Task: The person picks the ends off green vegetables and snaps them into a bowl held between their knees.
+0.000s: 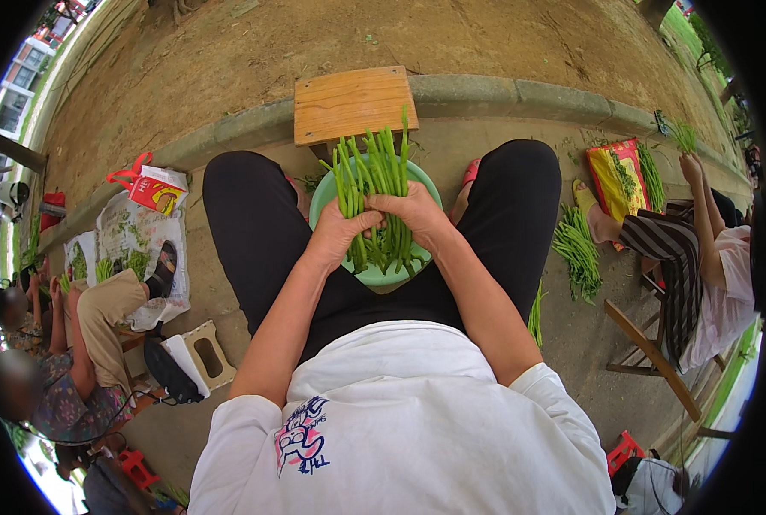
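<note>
Both hands grip a bunch of long green vegetable stems [381, 174], held between my knees. My left hand [341, 233] wraps the bunch on its left side, thumb pointing inward. On the other side my right hand [416, 214] closes around the stems, its thumb close to the left one. Leafy, darker ends hang toward my lap, while the cut-looking stalk ends point away from me. Beneath the bunch is a pale green plastic basin [322, 199], partly hidden by hands and stems. Some green leaves show inside it.
A wooden stool [357, 103] stands beyond the basin, by a stone kerb [473, 96]. Piled stems [576, 251] lie on the pavement at right, near a seated person holding greens. At left, people sit beside a sheet [142, 225] with greens and a red bag [154, 190]. A step stool [209, 354] is nearby.
</note>
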Tool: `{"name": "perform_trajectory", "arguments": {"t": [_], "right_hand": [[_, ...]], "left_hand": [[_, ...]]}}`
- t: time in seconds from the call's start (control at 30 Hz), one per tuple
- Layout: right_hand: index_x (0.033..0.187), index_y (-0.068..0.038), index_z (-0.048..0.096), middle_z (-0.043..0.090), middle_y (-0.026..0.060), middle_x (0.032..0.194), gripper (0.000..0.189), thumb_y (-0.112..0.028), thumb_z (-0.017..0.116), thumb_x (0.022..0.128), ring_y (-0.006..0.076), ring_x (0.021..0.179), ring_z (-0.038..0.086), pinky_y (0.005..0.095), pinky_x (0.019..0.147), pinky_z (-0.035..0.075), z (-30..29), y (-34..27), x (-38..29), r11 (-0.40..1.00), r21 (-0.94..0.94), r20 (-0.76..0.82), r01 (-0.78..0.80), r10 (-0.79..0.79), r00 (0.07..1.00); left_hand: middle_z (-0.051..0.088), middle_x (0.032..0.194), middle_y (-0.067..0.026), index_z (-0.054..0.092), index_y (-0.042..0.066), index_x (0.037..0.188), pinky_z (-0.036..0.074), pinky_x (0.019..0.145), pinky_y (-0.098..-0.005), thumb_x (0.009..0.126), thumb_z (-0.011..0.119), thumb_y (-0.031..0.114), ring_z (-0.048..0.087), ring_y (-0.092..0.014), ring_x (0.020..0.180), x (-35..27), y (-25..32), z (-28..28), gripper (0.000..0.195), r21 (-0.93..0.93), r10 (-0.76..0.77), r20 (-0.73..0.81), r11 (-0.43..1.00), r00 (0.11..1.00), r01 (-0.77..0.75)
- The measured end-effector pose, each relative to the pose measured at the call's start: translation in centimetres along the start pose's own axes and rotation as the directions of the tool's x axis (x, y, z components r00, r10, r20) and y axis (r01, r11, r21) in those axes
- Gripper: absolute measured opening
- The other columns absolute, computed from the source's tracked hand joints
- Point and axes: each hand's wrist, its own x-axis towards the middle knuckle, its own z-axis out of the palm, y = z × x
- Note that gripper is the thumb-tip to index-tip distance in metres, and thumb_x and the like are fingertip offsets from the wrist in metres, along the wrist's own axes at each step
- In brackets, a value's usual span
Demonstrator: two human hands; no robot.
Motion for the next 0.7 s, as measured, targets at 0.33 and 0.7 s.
{"name": "perform_trajectory", "arguments": {"t": [0.33,0.7], "right_hand": [[0.092,0.003,0.061,0.063,0.0069,0.08,0.014,-0.004,0.066,0.081,0.0134,0.061,0.056,0.0277,0.057,0.047,0.6,-0.8,-0.2,0.995,0.073,-0.09,0.064,-0.058,0.994],[0.093,0.003,0.062,0.063,0.0081,0.077,0.013,-0.002,0.062,0.081,0.0162,0.057,0.059,0.0293,0.05,0.049,1.0,-0.9,-0.8,0.993,0.121,0.01,-0.013,0.012,1.0]], "left_hand": [[0.06,0.086,-0.0037,0.06,0.003,0.104,0.045,0.064,-0.0252,0.091,0.062,0.019,0.053,-0.012,0.072,0.2,-0.1,-0.4,0.021,-0.026,0.008,-0.024,1.0,1.0,-0.008],[0.059,0.083,-0.0045,0.056,0.003,0.106,0.046,0.064,-0.0271,0.085,0.069,0.014,0.057,-0.014,0.073,0.0,0.3,-0.1,0.027,-0.017,-0.017,0.113,1.0,0.993,0.019]]}}
